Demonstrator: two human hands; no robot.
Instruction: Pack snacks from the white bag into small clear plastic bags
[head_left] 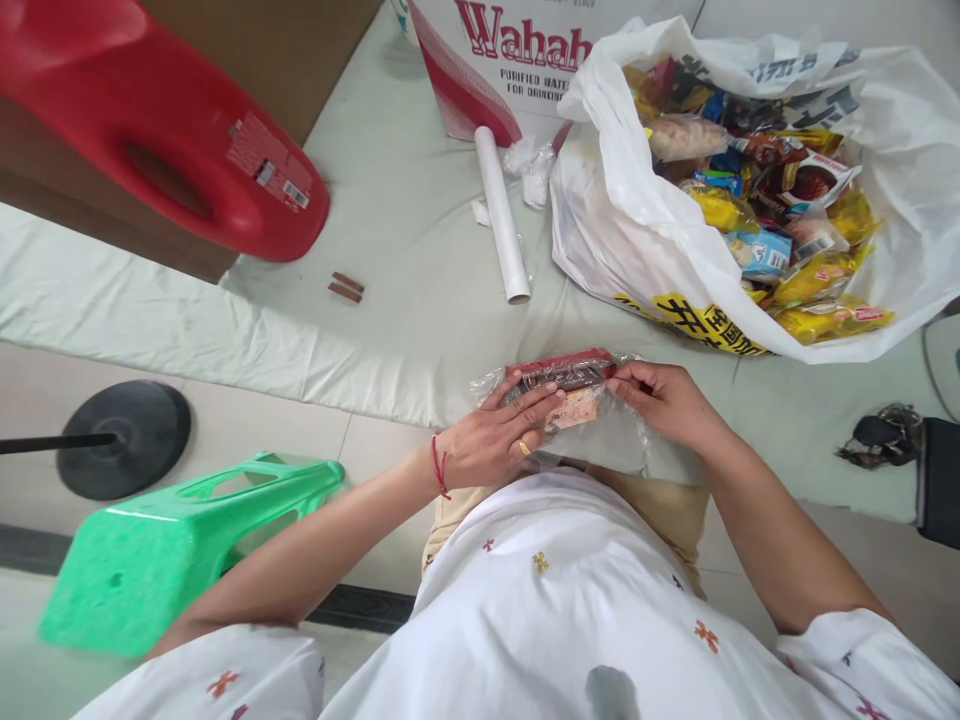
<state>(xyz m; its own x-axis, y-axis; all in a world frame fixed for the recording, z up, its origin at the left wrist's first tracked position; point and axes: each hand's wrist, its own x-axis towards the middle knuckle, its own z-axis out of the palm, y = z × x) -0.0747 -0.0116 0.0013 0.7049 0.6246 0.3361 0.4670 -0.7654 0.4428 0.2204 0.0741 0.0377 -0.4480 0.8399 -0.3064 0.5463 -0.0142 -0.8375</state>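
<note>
At the near edge of the table lies a red and dark packet (574,370) in crinkled clear plastic film (634,425); a small pinkish-orange printed piece (571,408) shows on its near side. My left hand (506,432), with a ring and a red string bracelet, rests on the packet with fingers stretched flat. On the packet's right end, my right hand (664,400) pinches the clear film between thumb and forefinger. Whatever lies under my left palm is hidden.
A white plastic bag (600,220) full of snack packets stands back right, before a Wahaha carton (442,75). A white tube (501,215), two brown strips (346,287) and a red jug (247,190) are farther left. A green stool (142,550) stands below, left.
</note>
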